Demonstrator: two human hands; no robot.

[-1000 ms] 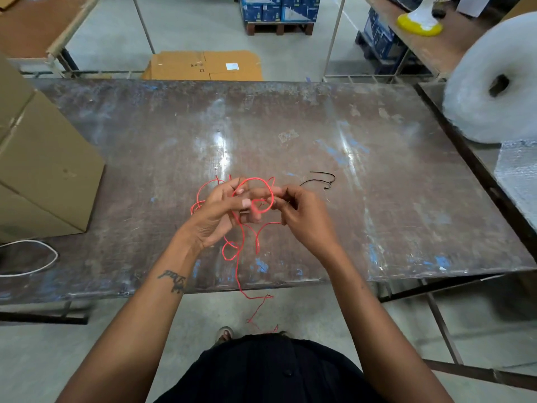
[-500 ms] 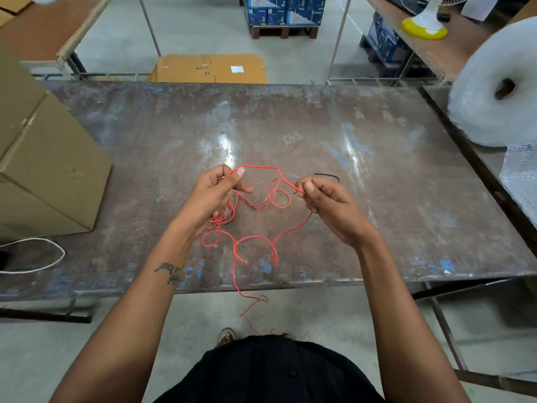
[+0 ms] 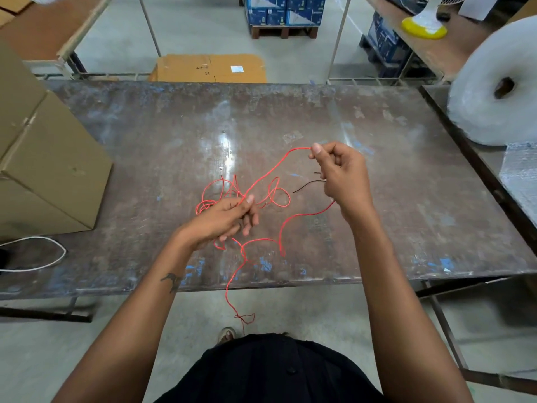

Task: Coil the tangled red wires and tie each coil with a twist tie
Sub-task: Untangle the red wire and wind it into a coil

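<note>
A thin red wire (image 3: 268, 173) runs taut from my left hand (image 3: 225, 221) up to my right hand (image 3: 340, 177). My left hand pinches the wire beside a loose tangle of red loops (image 3: 212, 196) lying on the worn metal table (image 3: 174, 135). My right hand, raised further right, pinches the wire between thumb and forefinger. More red wire curls below my hands and hangs off the table's front edge toward the floor. A black twist tie (image 3: 306, 186) lies on the table, partly hidden behind my right hand.
A large cardboard box (image 3: 43, 170) stands at the table's left. A white cable loop (image 3: 35, 254) lies at the front left. A big roll of bubble wrap (image 3: 494, 85) rests at the right on a neighbouring surface. A flat carton (image 3: 209, 68) lies on the floor beyond.
My hands, close together a second ago, have drawn apart. My right hand has pulled a length of red wire up and to the right while my left holds the tangle lower.
</note>
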